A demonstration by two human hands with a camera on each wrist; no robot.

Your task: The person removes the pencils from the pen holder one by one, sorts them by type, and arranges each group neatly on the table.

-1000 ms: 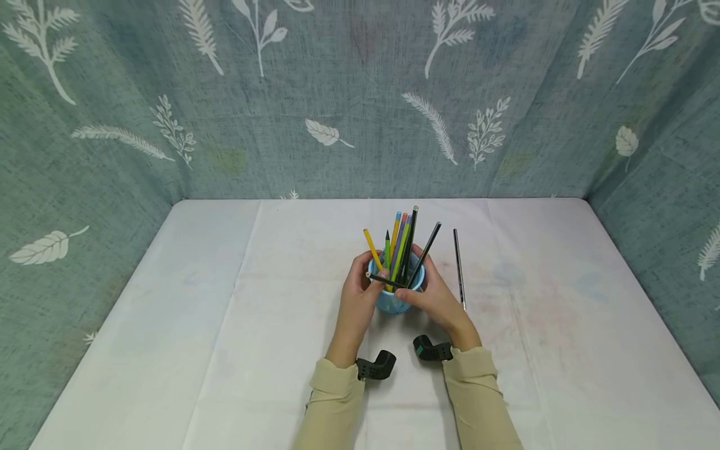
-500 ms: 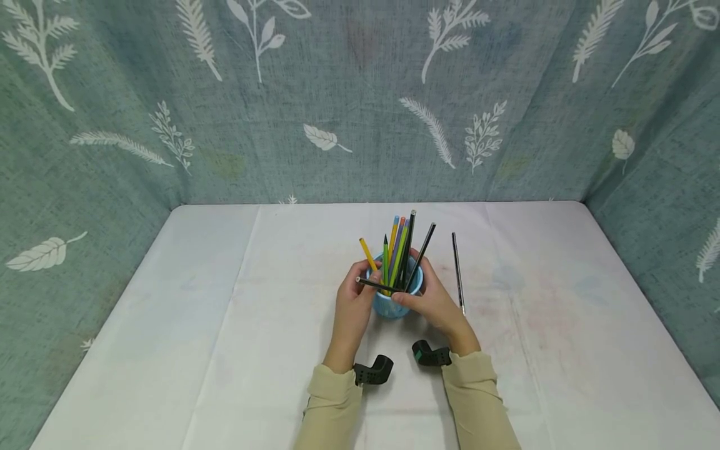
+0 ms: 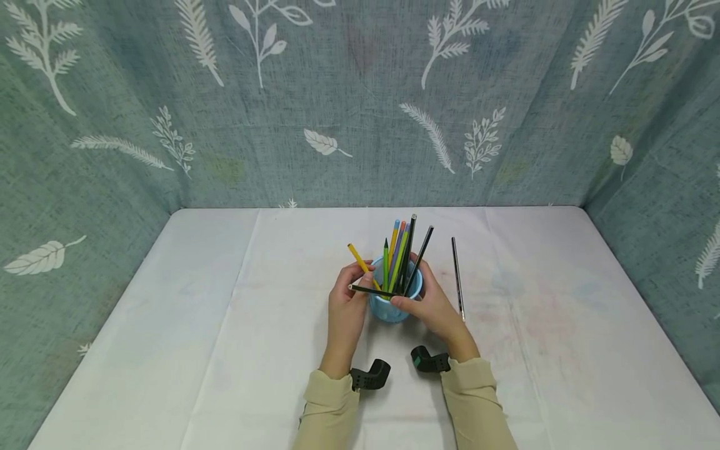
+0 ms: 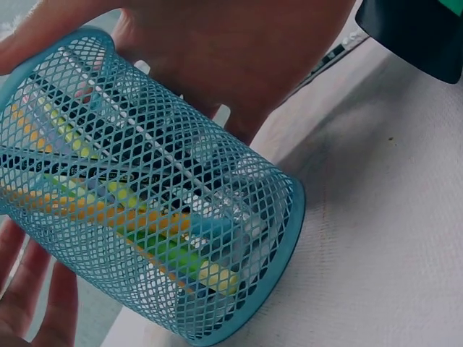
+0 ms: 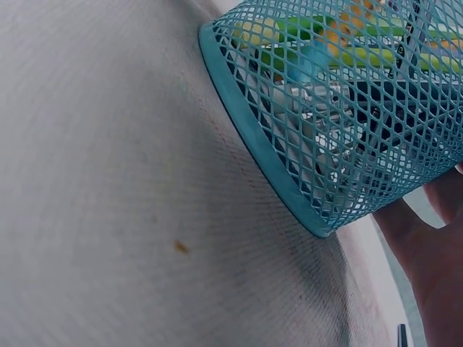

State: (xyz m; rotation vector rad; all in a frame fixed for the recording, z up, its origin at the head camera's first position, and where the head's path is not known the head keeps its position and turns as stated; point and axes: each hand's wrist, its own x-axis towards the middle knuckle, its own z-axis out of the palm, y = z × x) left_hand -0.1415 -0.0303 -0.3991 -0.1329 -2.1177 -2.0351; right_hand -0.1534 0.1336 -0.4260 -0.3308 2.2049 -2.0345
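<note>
A blue mesh pencil cup (image 3: 389, 312) stands upright with several pencils in it. My right hand (image 3: 433, 306) grips its right side, thumb at the front rim. My left hand (image 3: 345, 309) is at the left rim, thumb and fingers about a leaning yellow pencil (image 3: 357, 255). A black pencil (image 3: 362, 289) lies low over the left thumb, its outer end pointing left. Green, purple and other black pencils (image 3: 424, 250) rise from the cup. In the left wrist view, the mesh (image 4: 166, 188) shows pencils inside; left fingers (image 4: 61, 303) stand off its side.
Another black pencil (image 3: 458, 278) lies on the white-covered table (image 3: 253, 350), right of the cup. A grey-green curtain (image 3: 360, 169) with white leaf prints stands behind and at both sides. Each wrist wears a black camera mount (image 3: 371, 375).
My left hand has moved left, away from the cup's middle. The yellow and front black pencils have swung left with it. The right hand still holds the cup.
</note>
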